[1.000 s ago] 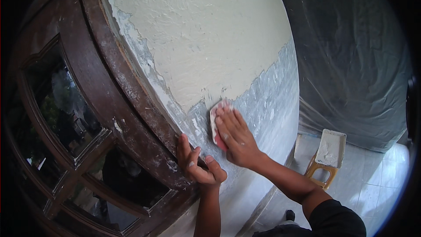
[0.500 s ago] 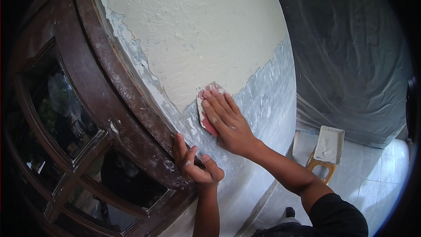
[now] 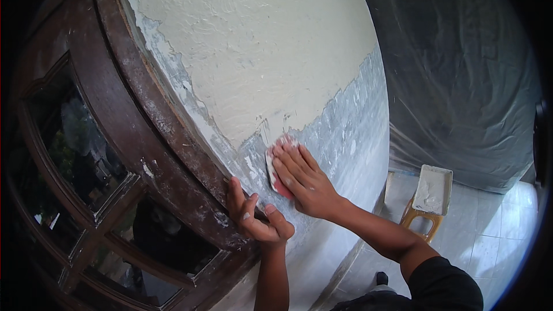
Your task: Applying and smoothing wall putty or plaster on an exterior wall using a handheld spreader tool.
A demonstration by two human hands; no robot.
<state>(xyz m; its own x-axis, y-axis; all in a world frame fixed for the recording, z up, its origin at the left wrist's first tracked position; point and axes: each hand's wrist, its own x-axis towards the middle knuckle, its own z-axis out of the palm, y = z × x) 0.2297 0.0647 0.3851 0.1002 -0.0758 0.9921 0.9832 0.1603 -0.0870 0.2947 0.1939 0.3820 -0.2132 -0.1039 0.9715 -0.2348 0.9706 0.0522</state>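
Now the right hand [image 3: 306,187] grasps a red pad [image 3: 281,188] against the wall [image 3: 351,126], the left hand [image 3: 262,226] half-curled, its hold unclear.

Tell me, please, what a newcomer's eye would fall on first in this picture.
The eye would probably go first to the large cream patch, spread with ragged edges over the grey wall in the upper middle. Just below it, the right hand holds a smeared red scraper against the wall. Next come the brown wooden door on the left and the dark plastic sheet on the right.
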